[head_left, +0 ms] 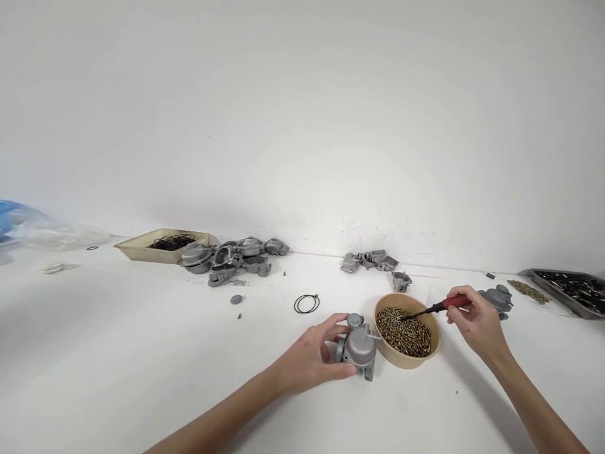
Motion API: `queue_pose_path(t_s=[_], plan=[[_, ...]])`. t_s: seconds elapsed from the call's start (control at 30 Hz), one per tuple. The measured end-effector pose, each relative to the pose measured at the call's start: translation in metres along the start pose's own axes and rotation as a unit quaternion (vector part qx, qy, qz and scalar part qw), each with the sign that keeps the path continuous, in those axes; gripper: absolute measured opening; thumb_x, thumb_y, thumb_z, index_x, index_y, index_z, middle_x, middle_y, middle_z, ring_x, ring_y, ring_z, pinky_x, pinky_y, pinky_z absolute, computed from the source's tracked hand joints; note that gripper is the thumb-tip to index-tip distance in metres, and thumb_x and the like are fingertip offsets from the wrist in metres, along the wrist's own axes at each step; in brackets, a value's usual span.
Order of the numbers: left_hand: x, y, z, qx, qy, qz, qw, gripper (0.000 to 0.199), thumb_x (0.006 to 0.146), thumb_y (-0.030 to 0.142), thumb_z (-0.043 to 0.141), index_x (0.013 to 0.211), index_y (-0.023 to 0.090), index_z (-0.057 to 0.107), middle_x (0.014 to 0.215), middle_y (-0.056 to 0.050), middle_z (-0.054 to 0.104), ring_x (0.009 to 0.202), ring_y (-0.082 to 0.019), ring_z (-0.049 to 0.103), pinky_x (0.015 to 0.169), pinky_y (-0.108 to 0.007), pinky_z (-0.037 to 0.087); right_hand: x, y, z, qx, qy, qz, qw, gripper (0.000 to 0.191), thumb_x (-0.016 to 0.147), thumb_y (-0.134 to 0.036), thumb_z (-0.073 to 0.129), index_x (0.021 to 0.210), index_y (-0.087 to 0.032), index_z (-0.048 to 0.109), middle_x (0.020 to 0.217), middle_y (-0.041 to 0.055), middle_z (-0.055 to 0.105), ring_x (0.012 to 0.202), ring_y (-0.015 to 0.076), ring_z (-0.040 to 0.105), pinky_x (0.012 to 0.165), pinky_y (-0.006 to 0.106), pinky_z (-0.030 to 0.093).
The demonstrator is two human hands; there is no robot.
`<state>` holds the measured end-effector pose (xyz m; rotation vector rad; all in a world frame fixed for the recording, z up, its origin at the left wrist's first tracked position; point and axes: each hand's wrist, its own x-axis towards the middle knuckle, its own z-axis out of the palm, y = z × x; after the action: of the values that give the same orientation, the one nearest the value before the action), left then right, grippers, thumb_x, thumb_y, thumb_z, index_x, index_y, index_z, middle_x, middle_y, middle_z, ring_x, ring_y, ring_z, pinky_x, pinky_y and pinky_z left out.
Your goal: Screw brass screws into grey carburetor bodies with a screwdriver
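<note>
My left hand (314, 356) grips a grey metal carburetor (362, 347) from its left side, thumb at the bottom and fingers at the top. The carburetor stands on the white table close beside a tan paper bowl (406, 360). Many small brass-coloured screws (404, 334) fill much of that bowl. In my right hand (479, 321) is a screwdriver (439, 307) with a red and black handle, held between thumb and fingers. Its tip points down to the left and reaches the screws; whether a screw sits on it I cannot tell.
Grey metal castings (227, 255) lie in a heap at the back left, near a cream tray (146, 249) of black rings. More castings (373, 260) lie behind the bowl. Two black rings (307, 304) rest mid-table. Another carburetor (497, 299) and a dark tray (567, 290) are right.
</note>
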<state>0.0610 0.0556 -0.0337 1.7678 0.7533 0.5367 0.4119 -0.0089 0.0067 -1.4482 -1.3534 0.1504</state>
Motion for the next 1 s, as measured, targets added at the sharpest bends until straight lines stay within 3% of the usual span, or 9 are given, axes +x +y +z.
queue_pose_path(t_s=[0.3, 0.53, 0.77, 0.9, 1.0], plan=[[0.001, -0.003, 0.001, -0.006, 0.002, 0.000, 1.000, 0.088, 0.076, 0.048, 0.087, 0.151, 0.026, 0.045, 0.143, -0.014, 0.067, 0.118, -0.032, 0.065, 0.081, -0.037, 0.054, 0.003, -0.006, -0.004, 0.036, 0.024, 0.031, 0.999, 0.016, 0.073, -0.020, 0.063, 0.088, -0.024, 0.066, 0.068, -0.0010, 0.066, 0.056, 0.0166, 0.062, 0.056, 0.030, 0.058], [0.001, -0.010, 0.000, 0.015, 0.015, 0.009, 1.000, 0.093, 0.077, 0.053, 0.087, 0.156, 0.027, 0.047, 0.143, -0.015, 0.067, 0.109, -0.032, 0.068, 0.082, -0.039, 0.057, 0.003, -0.011, -0.005, 0.056, 0.029, 0.045, 0.997, 0.015, 0.072, -0.020, 0.065, 0.086, -0.024, 0.067, 0.065, -0.0018, 0.066, 0.054, 0.0170, 0.063, 0.057, 0.031, 0.057], [-0.001, -0.018, -0.002, 0.063, 0.030, 0.034, 0.997, 0.087, 0.084, 0.072, 0.075, 0.158, 0.032, 0.052, 0.153, -0.011, 0.058, 0.120, -0.035, 0.061, 0.090, -0.042, 0.057, 0.005, -0.006, -0.008, 0.086, 0.033, 0.061, 0.994, 0.015, 0.075, -0.022, 0.067, 0.089, -0.023, 0.067, 0.062, -0.0022, 0.067, 0.054, 0.0179, 0.063, 0.063, 0.033, 0.056], [-0.003, -0.012, -0.003, 0.049, 0.032, 0.079, 0.995, 0.078, 0.090, 0.067, 0.072, 0.158, 0.036, 0.050, 0.157, -0.008, 0.053, 0.133, -0.036, 0.054, 0.095, -0.041, 0.056, 0.004, -0.004, -0.008, 0.128, 0.030, 0.067, 0.989, 0.014, 0.078, -0.022, 0.069, 0.092, -0.023, 0.068, 0.065, -0.0019, 0.066, 0.054, 0.0178, 0.064, 0.058, 0.032, 0.054], [-0.005, -0.006, -0.001, 0.059, 0.064, 0.097, 0.991, 0.071, 0.094, 0.062, 0.070, 0.157, 0.037, 0.050, 0.157, -0.008, 0.053, 0.136, -0.035, 0.051, 0.102, -0.043, 0.053, 0.003, -0.008, -0.008, 0.170, 0.029, 0.067, 0.983, 0.013, 0.079, -0.022, 0.070, 0.092, -0.022, 0.069, 0.070, -0.0015, 0.065, 0.054, 0.0164, 0.063, 0.056, 0.032, 0.053]])
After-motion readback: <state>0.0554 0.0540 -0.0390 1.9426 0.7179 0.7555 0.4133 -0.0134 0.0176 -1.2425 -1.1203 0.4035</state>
